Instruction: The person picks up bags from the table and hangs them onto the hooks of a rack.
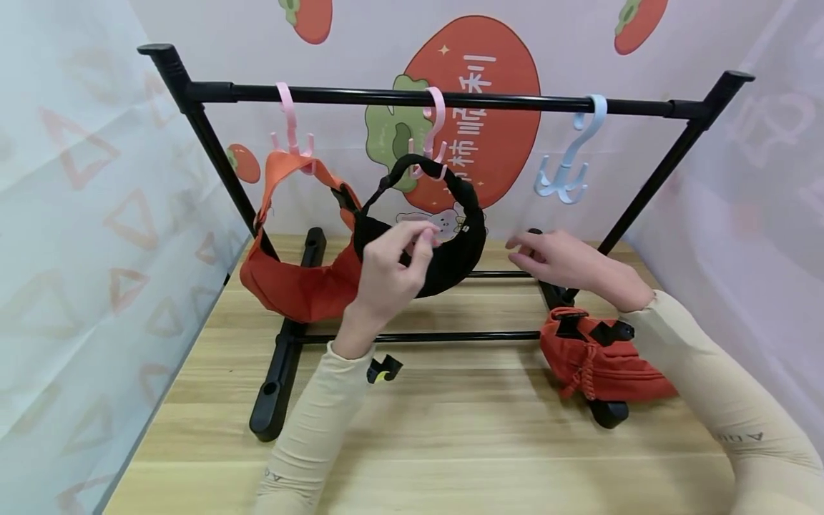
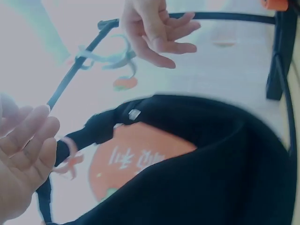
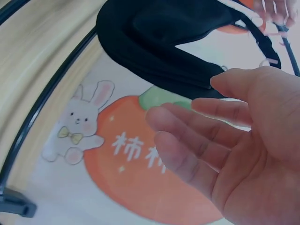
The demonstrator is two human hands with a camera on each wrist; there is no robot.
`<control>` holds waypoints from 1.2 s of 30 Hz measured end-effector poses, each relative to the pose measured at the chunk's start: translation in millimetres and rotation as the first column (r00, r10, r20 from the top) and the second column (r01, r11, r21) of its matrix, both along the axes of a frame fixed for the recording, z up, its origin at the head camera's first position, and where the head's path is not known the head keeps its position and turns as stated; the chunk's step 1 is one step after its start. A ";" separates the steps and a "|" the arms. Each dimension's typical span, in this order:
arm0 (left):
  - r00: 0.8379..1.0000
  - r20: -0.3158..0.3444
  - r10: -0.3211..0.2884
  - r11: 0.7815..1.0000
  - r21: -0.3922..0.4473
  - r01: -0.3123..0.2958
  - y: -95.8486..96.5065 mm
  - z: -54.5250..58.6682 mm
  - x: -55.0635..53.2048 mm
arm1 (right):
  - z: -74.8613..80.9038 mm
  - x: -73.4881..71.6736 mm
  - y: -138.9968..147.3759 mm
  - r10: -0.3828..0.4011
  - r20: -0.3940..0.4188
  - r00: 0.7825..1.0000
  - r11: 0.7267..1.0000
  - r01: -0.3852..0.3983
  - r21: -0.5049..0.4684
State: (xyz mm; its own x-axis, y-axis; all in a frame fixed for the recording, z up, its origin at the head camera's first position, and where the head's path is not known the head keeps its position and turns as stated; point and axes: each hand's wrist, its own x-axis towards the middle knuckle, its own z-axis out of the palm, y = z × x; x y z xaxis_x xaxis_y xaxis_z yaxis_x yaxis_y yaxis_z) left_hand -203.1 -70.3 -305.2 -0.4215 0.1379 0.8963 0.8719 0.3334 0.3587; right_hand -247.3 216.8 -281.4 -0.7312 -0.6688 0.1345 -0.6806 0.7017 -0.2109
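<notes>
A black sling bag hangs by its strap from the middle pink hook. My left hand is in front of this bag in the head view, its fingers loosely bent and holding nothing. In the left wrist view, the black bag fills the lower part, beside the left hand. My right hand hovers right of the bag, below the light blue hook, with relaxed fingers and nothing in them. An orange-red bag hangs from the left pink hook, partly behind the black one.
A black rack carries the hooks on its top rail; its left foot stands on the wooden table. Under my right forearm, a red zippered bag lies over the right foot. A printed backdrop stands behind.
</notes>
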 end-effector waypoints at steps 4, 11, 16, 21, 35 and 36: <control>0.998 0.058 -0.024 1.000 -0.016 0.025 13.8 -13.9 -0.9 | -9.8 -1.2 14.0 -0.039 0.023 0.999 0.999 0.039 0.000; 0.993 0.112 -0.030 0.997 -0.067 0.037 36.0 -35.3 2.0 | -23.7 -2.2 40.5 -0.119 0.093 0.989 0.992 0.115 0.046; 0.988 0.151 -0.018 0.995 -0.096 0.033 50.8 -46.9 3.1 | -29.9 -5.2 59.4 -0.171 0.227 0.959 0.980 0.142 0.141; 0.974 0.225 -0.011 0.992 -0.119 0.038 67.6 -62.9 3.4 | -37.3 -10.2 77.3 -0.195 0.325 0.925 0.970 0.134 0.201; 0.884 0.450 0.128 0.944 -0.328 0.030 111.3 -99.6 -1.5 | -61.6 -16.2 129.8 -0.258 0.444 0.858 0.954 0.155 0.255; 0.874 0.466 0.138 0.938 -0.344 0.036 114.9 -100.6 -2.5 | -62.6 -16.6 132.7 -0.255 0.444 0.859 0.955 0.153 0.252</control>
